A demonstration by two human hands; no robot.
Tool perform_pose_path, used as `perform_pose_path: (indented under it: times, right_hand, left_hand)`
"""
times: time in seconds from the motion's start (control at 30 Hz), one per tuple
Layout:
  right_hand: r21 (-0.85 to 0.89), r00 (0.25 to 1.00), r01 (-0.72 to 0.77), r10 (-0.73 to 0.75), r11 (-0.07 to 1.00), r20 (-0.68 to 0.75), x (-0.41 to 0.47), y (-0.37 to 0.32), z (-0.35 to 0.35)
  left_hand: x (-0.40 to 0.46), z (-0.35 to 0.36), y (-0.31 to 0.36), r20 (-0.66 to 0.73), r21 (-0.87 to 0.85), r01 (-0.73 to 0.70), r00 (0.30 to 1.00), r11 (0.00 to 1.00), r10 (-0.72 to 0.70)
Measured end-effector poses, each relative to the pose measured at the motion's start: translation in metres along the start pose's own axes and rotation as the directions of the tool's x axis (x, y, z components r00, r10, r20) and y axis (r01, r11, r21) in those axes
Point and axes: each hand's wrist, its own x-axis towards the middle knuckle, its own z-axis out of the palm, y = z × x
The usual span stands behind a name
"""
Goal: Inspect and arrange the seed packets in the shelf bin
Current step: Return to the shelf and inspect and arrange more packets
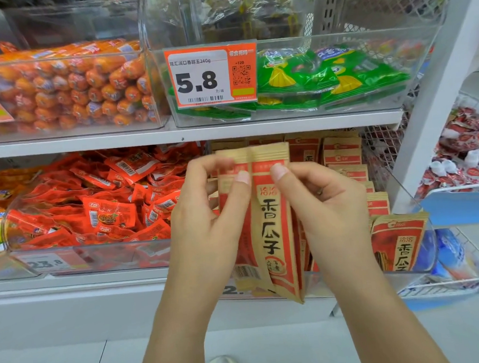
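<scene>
Both hands hold upright seed packets (270, 222) before the shelf bin (426, 241). The left hand (204, 224) and right hand (326, 206) each pinch them, thumbs pressed on the front near the top edge

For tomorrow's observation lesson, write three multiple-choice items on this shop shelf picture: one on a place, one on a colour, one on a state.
1. Where is the bin of seed packets?
A. lower shelf, right of the red snack packets
B. upper shelf
C. on the floor

2. What colour are the packets behind the 5.8 price tag?
A. blue
B. green
C. black

3. What are the hands doing?
A. hanging idle
B. pushing the bin
C. both holding seed packets

Key: 1 A, they stand beside the red packets. 2 B, green packets fill that bin. 3 C, left hand and right hand pinch the held packets.
</scene>
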Motion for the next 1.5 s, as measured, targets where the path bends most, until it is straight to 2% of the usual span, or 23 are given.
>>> perform_pose_path:
  times: [0.1, 0.17, 0.23, 0.3, 0.37, 0.47, 0.57, 0.63, 0.67, 0.77, 0.87, 0.97, 1.1, 1.23, 1.3, 1.5]
  right_hand:
    - [0.209, 0.982, -0.079, 0.113, 0.975, -0.153, 0.004, 0.0, -0.005]
    - [0.31, 0.958, -0.102, 0.178, 0.945, -0.227, 0.007, -0.001, -0.012]
    - [0.359, 0.934, -0.129, 0.235, 0.924, -0.27, 0.01, -0.001, -0.018]
    - [0.337, 0.933, -0.184, 0.272, 0.923, -0.236, 0.011, -0.003, -0.023]
    - [0.2, 0.955, -0.239, 0.267, 0.95, -0.128, 0.012, -0.005, -0.027]
    - [-0.018, 0.964, -0.25, 0.251, 0.968, 0.086, 0.01, -0.01, -0.026]
    - [-0.041, 0.937, -0.269, 0.272, 0.962, 0.221, 0.007, -0.01, -0.021]
    - [0.006, 0.944, -0.272, 0.265, 0.962, 0.198, 0.006, -0.006, -0.017]
    - [0.015, 0.956, -0.256, 0.251, 0.967, 0.154, 0.007, -0.004, -0.016]
    - [0.012, 0.98, -0.2, 0.2, 0.98, 0.0, 0.01, 0.005, -0.016]
    - [0.023, 0.988, -0.14, 0.141, 0.99, -0.069, 0.009, 0.005, -0.012]
    - [0.11, 0.989, -0.128, 0.135, 0.986, -0.06, 0.005, 0.002, -0.006]
    - [0.106, 0.993, -0.107, 0.112, 0.989, -0.039, 0.003, 0.003, -0.007]
    - [-0.049, 0.998, -0.048, 0.046, 0.998, -0.034, 0.001, 0.006, -0.006]
    - [-0.115, 0.999, -0.025, 0.021, 0.993, -0.031, 0.0, 0.008, -0.006]
    - [-0.04, 0.997, -0.067, 0.065, 0.997, -0.043, 0.006, 0.009, -0.012]
  left_hand:
    - [0.001, -0.005, -0.003, 0.117, -0.109, 0.119, 0.988, 0.987, -0.106]
    - [0.002, -0.009, -0.005, 0.265, -0.088, 0.223, 0.945, 0.971, -0.193]
    - [0.001, -0.012, -0.004, 0.404, -0.055, 0.31, 0.876, 0.949, -0.262]
    - [-0.001, -0.011, -0.003, 0.454, -0.08, 0.353, 0.845, 0.932, -0.282]
    - [0.0, -0.009, -0.003, 0.412, -0.118, 0.382, 0.859, 0.917, -0.305]
    - [0.002, -0.009, -0.005, 0.269, -0.213, 0.423, 0.892, 0.881, -0.363]
    - [0.005, -0.009, -0.006, 0.148, -0.314, 0.389, 0.921, 0.866, -0.36]
    - [0.005, -0.007, -0.005, 0.072, -0.317, 0.327, 0.944, 0.89, -0.321]
    - [0.005, -0.006, -0.006, 0.026, -0.265, 0.272, 0.961, 0.925, -0.275]
    - [0.003, -0.005, -0.008, -0.017, 0.001, 0.113, 0.993, 0.994, -0.113]
    - [-0.001, 0.0, -0.009, 0.043, 0.238, 0.046, 0.997, 0.97, -0.057]
    - [-0.004, 0.006, -0.007, 0.023, 0.337, -0.001, 1.0, 0.941, -0.007]
    - [-0.003, 0.002, -0.006, 0.07, 0.342, 0.009, 0.997, 0.94, -0.035]
    - [-0.002, -0.002, -0.01, 0.167, 0.369, -0.064, 0.986, 0.927, 0.001]
    - [-0.002, -0.002, -0.012, 0.195, 0.33, -0.041, 0.981, 0.943, -0.026]
    - [0.0, -0.009, -0.012, 0.098, 0.225, 0.029, 0.994, 0.974, -0.052]
